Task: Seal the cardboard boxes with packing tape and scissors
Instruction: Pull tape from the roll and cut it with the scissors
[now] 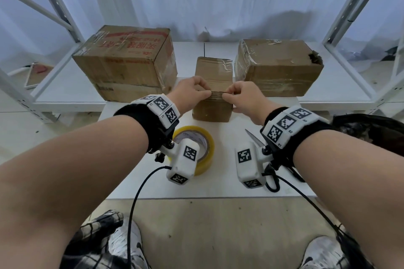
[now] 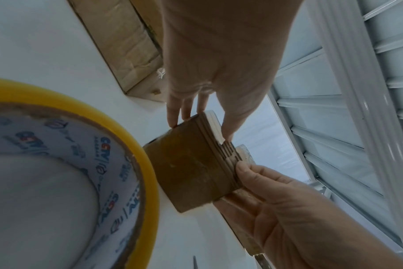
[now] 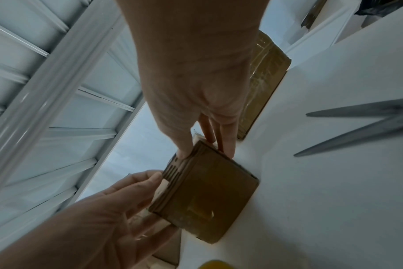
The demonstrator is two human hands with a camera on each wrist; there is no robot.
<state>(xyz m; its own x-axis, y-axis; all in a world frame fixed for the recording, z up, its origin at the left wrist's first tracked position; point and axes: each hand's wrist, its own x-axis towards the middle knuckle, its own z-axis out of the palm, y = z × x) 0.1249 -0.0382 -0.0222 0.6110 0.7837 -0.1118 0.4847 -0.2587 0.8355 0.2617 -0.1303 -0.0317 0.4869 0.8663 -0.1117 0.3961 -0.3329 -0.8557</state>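
A small upright cardboard box [image 1: 213, 72] stands mid-table, its faces glossy with clear tape. My left hand [image 1: 192, 90] pinches the left of its near top edge, thumb on the ridged rim, fingers down the side; the left wrist view shows this hand [image 2: 200, 122] on the box [image 2: 191, 174]. My right hand [image 1: 238, 96] pinches the right end of the same edge, and the right wrist view shows it [image 3: 206, 151] on the box [image 3: 205, 196]. A yellow tape roll [image 1: 205, 137] lies flat below my left wrist. Scissors [image 1: 254, 138] lie under my right wrist, blades apart [image 3: 357, 127].
A large taped box [image 1: 124, 61] with red print sits back left and a wide taped box [image 1: 277, 65] back right, both on a white shelf [image 1: 65, 85]. White shelf uprights flank the table [image 1: 218, 181]. A black bag [image 1: 371, 126] lies at the right.
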